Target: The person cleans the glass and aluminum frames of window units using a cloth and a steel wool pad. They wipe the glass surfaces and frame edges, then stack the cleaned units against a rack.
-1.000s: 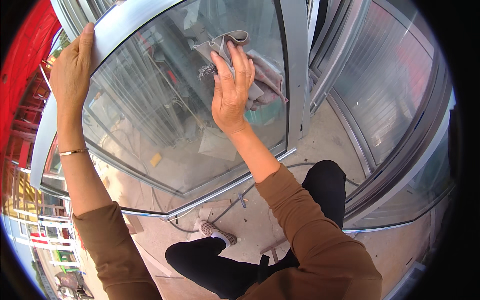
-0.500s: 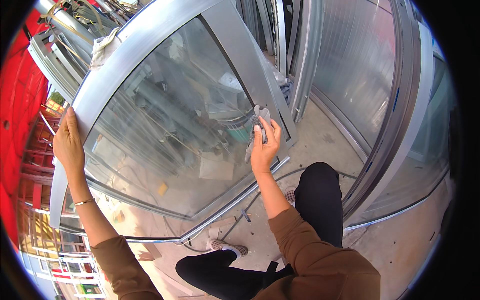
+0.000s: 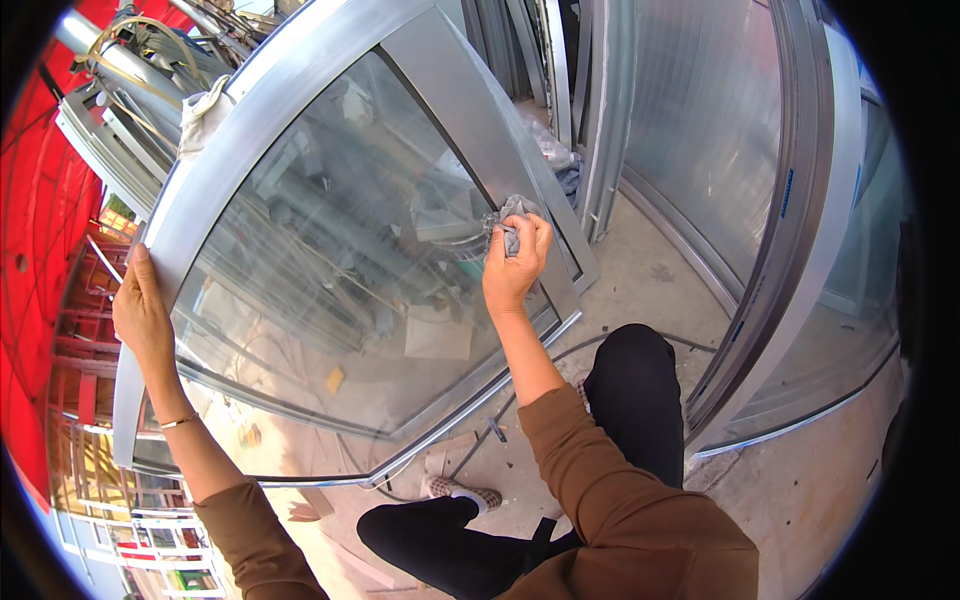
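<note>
Cloth of crumpled grey fabric (image 3: 519,207) is bunched in the right hand (image 3: 515,265), thumb and fingers pinched firmly round it. It lies over the border where a large, clear glass pane (image 3: 340,240) meets the broad right-hand upright of its silver metal frame (image 3: 265,105), toward the lower right corner of the glass. The left hand (image 3: 143,310) grips that frame's outer left edge, thumb lying along the front; the other fingers are mostly hidden behind it. A thin, gold-coloured bracelet (image 3: 180,421) circles the left wrist.

An off-white rag (image 3: 203,115) drapes over the frame's upper left edge. To the right stands a ribbed, translucent panel (image 3: 700,130) beside a dark brown metal frame (image 3: 808,150). Below, a dark cable (image 3: 585,346) runs across the pale concrete floor (image 3: 640,285), near the person's knees in black trousers (image 3: 640,390) and a checkered shoe (image 3: 488,497). Bright red sheeting (image 3: 40,240) hangs at far left.
</note>
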`<state>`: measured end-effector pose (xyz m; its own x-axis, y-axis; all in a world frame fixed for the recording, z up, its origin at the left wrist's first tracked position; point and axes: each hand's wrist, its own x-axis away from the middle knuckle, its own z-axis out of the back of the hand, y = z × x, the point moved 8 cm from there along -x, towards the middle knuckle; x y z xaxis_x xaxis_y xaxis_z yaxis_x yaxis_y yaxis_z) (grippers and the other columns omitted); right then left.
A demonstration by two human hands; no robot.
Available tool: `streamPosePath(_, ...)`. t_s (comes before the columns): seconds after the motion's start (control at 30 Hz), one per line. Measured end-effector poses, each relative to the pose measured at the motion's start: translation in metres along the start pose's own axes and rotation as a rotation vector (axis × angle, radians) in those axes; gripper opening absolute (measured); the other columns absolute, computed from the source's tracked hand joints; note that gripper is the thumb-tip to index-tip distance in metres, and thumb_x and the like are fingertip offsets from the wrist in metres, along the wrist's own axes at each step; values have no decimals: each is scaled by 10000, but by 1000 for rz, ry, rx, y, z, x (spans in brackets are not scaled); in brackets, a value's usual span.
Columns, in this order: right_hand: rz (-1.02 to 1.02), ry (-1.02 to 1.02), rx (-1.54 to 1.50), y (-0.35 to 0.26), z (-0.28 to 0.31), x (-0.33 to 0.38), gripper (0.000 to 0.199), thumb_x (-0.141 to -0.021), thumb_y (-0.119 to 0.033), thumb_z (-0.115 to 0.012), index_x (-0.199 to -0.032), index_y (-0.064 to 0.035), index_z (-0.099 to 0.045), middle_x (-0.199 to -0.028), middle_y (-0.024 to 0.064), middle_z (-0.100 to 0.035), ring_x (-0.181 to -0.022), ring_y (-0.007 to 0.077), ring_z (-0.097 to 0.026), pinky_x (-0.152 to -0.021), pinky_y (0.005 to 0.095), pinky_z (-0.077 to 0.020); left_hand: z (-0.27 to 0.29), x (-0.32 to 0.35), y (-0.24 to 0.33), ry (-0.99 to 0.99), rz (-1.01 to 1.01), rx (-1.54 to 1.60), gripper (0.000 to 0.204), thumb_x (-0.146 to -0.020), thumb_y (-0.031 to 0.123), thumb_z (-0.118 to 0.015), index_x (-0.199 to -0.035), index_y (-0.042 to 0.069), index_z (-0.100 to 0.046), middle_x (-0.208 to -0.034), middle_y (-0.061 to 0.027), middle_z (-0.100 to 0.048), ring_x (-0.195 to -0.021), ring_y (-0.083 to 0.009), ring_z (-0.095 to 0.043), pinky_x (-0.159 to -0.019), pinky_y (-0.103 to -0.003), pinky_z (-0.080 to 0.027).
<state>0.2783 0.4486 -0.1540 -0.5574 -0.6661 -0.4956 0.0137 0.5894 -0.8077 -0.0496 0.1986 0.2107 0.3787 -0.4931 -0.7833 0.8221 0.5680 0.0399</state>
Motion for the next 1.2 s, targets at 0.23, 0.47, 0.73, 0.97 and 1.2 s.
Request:
streamPosePath(0.23, -29, -47, 9, -12, -1, -9, 237, -841, 96, -741, -1027, -37, -677, -1092, 146, -605, -1052, 365, -639, -886, 454, -521, 11, 9, 4, 55, -33, 46, 704, -1149, 653, -438, -1279, 68, -807, -783, -190, -704, -719, -294, -669, -687, -410, -496)
streamPosePath(0.47, -2, -77, -10, -26, -8, -20, 229, -838, 94, -750, -1003, -44, -671, -1046, 131, -598, -980, 357, -641, -840, 451, -519, 17, 14, 9, 96, -30, 58, 676, -1150, 621, -486, -1305, 40, -793, -749, -143, -655, -696, -186, -589, -679, -363, -478)
streamPosePath(0.73, -164, -144, 80, -16, 4, -21, 214, -845, 83, -756, -948, -39, -615, -1021, 132, -584, -974, 388, -634, -848, 478, -502, 16, 14, 13, 62, -18, 29, 650, -1149, 610, -501, -1296, 49, -794, -755, -146, -671, -691, -215, -606, -678, -367, -492)
streamPosePath(0.97, -123, -132, 41, -14, -5, -21, 214, -839, 77, -754, -946, -39, -609, -1018, 142, -586, -971, 395, -628, -829, 491, -491, 23, 21, 18, 121, -71, 118, 625, -1149, 608, -496, -1273, 78, -802, -762, -175, -667, -699, -239, -633, -681, -380, -504)
streamPosePath(1.2, -371, -332, 272, 15, 25, 1, 288, -846, 15, -785, -1068, -60, -616, -1085, 143, -634, -1035, 413, -645, -884, 502, -498, 12, 7, 22, 157, -153, 40, 639, -1161, 592, -468, -1103, 52, -804, -681, -169, -587, -618, -311, -564, -618, -429, -449)
